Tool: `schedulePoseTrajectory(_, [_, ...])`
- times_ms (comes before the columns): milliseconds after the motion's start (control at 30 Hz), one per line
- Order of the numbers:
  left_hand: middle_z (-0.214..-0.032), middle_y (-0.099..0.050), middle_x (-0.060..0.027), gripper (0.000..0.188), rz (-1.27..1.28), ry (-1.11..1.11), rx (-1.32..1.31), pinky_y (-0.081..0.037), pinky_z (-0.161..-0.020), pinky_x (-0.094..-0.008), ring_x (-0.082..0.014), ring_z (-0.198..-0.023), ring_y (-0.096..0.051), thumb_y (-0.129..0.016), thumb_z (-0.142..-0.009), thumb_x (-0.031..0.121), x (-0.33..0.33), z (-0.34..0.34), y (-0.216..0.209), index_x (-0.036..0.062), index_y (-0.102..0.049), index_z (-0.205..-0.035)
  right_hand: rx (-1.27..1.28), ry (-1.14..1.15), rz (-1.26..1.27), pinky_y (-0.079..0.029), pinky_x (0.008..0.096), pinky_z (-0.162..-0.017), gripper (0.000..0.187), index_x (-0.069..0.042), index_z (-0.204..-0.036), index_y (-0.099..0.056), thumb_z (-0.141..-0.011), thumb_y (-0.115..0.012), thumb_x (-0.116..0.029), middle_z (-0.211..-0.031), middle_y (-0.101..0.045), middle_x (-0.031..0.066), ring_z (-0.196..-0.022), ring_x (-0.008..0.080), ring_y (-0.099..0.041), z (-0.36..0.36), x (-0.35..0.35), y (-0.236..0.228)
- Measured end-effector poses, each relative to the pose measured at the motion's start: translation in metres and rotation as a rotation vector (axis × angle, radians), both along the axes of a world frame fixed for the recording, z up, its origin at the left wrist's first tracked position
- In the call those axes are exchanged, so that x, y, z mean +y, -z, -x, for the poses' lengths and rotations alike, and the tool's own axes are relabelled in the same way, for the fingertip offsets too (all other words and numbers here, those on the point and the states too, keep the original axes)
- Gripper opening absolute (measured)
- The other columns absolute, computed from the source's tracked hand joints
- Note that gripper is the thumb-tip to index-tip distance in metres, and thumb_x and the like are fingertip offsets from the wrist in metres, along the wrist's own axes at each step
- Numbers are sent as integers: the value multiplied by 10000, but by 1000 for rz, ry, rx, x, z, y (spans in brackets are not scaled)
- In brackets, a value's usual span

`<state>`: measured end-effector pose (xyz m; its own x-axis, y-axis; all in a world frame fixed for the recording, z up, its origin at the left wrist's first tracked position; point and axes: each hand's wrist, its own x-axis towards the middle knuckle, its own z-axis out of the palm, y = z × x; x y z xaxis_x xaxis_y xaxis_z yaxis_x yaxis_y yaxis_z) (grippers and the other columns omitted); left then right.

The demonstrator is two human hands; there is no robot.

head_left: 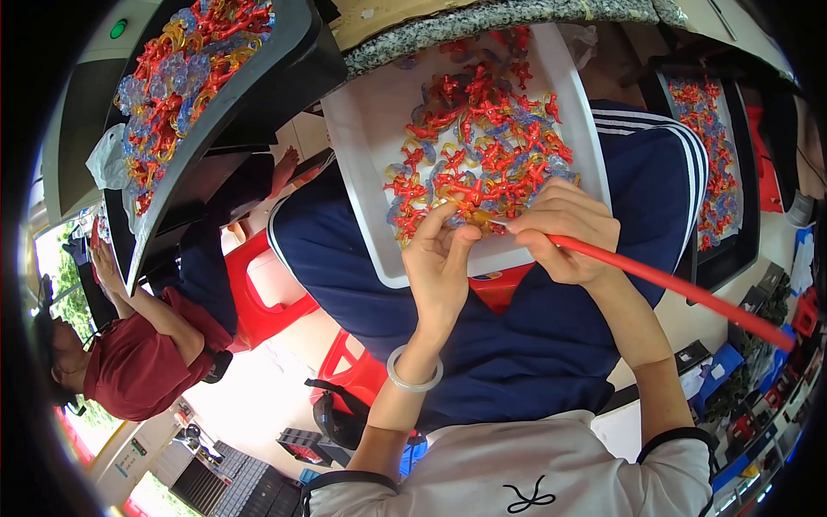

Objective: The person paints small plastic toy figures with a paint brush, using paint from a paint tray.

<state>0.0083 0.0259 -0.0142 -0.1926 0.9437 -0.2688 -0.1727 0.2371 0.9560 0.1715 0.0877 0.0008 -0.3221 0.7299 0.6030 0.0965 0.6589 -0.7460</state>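
Note:
On my lap rests a white plastic tray holding many small shiny plastic pieces in red, amber and clear blue. My left hand is at the tray's near side, thumb and index finger pinching a small red and amber plastic piece; its exact shape is hard to make out. In my right hand is a long red-handled tool, gripped like a pen. Its thin pale tip points at the piece by my left fingertips. The handle slants down to the right.
A black tray heaped with similar pieces stands at the upper left, and another black tray at the right. A granite edge borders my tray's far side. Red stools and a person in a dark red shirt are at the left.

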Motion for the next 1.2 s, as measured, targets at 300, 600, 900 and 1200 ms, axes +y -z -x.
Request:
schedulePoseTrajectory(300, [-930,-652,-107,364,145,23,-369,-520,-778,-296,-188,-819,-653,-582,-949,266,7,5,4,-69,-574,-1091,179,104,208,-420,290,-528,67,30,-833,-666,-804,-608,46,-715,-660,96,-555,163,-555,-7,5,5])
schedulePoseTrajectory(600, [-1000,-658,-154,371,125,64,-457,-510,-775,-289,-211,-851,-657,-492,-991,281,11,0,-8,-68,-585,-1077,172,49,311,-412,272,-556,123,45,-808,-649,-866,-557,-12,-681,-620,90,-585,142,-538,-4,4,7])
schedulePoseTrajectory(900, [-920,-663,-125,371,99,52,-280,-512,-743,-255,-168,-792,-648,-649,-899,111,9,-5,-9,-107,-526,-1172,329,27,312,-436,281,-586,168,41,-835,-638,-902,-596,-108,-723,-640,113,-609,169,-553,-10,1,8])
schedulePoseTrajectory(1200, [-895,-616,-71,462,-7,-35,80,-499,-698,-240,-133,-751,-627,-768,-755,11,6,-9,-6,-71,-570,-1164,-93,287,42,-486,268,-636,54,33,-844,-661,-824,-613,46,-874,-660,141,-663,182,-608,-3,2,-8])
